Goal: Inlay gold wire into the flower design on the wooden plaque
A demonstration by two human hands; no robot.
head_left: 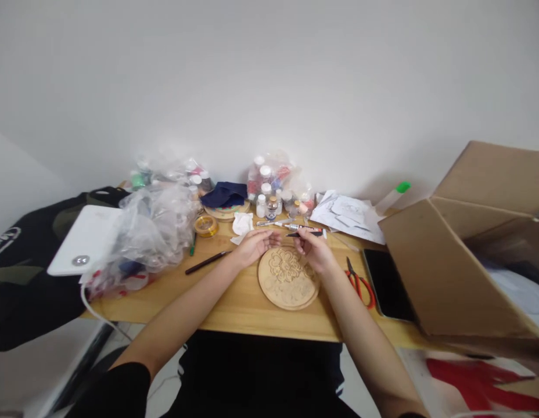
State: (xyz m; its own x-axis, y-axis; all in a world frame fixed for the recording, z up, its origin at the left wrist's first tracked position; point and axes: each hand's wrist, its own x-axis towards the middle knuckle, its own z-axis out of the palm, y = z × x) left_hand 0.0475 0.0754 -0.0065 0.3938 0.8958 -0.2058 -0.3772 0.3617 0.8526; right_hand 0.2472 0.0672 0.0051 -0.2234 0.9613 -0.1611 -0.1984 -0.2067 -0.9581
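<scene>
A round wooden disc (287, 278) with a carved flower pattern lies on the wooden table (234, 302) in front of me. My left hand (254, 244) rests at the disc's upper left edge, fingers curled, touching its rim. My right hand (313, 248) is at the disc's upper right edge and grips a thin dark pointed tool (301, 234), its tip pointing left above the disc. Whether the left hand actually pinches anything is unclear.
Red-handled scissors (360, 284) and a dark tablet (388, 284) lie to the right, beside a large open cardboard box (465, 261). Small bottles (273, 191), papers (350, 216), a tape roll (205, 226), a pencil (207, 262) and plastic bags (154, 226) crowd the back and left.
</scene>
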